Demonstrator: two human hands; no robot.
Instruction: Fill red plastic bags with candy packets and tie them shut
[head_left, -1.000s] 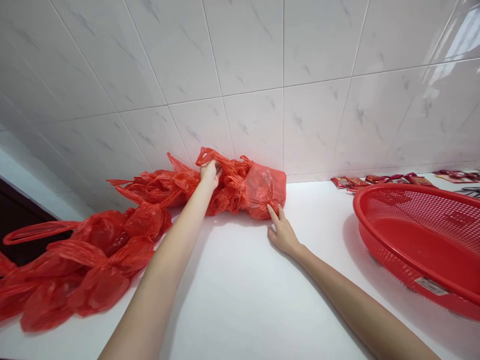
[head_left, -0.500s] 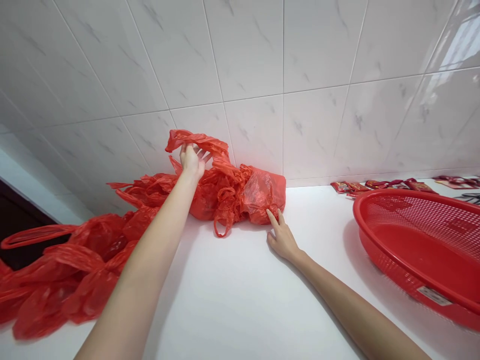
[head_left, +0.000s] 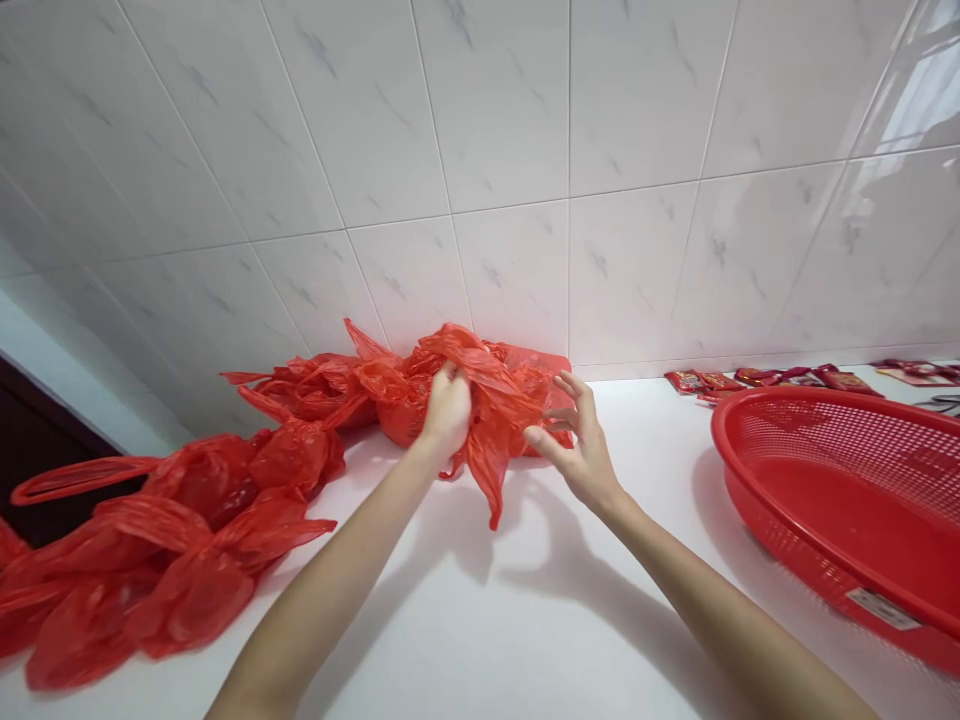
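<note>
My left hand (head_left: pixel 448 410) is closed round a red plastic bag (head_left: pixel 491 420), whose loose end hangs down over the white surface. Just right of that bag, my right hand (head_left: pixel 576 440) is raised with thumb and fingers apart, holding nothing. Its fingertips are close to the bag; I cannot tell whether they touch it. Behind both hands, by the tiled wall, lie a filled red bag (head_left: pixel 397 418) and another red bundle (head_left: pixel 546 358), partly covered by the held bag.
More tied red plastic bags (head_left: pixel 187 560) are heaped at the left. A red plastic basket (head_left: pixel 787 500) with mesh sides stands at the right. Small red packets (head_left: pixel 765 378) lie along the foot of the tiled wall (head_left: pixel 510 120). A white surface (head_left: pixel 465 620) stretches in front.
My left hand has come down and to the right, closing on the bag and bringing it in front of the bundles. My right hand has lifted off the bundle and opened.
</note>
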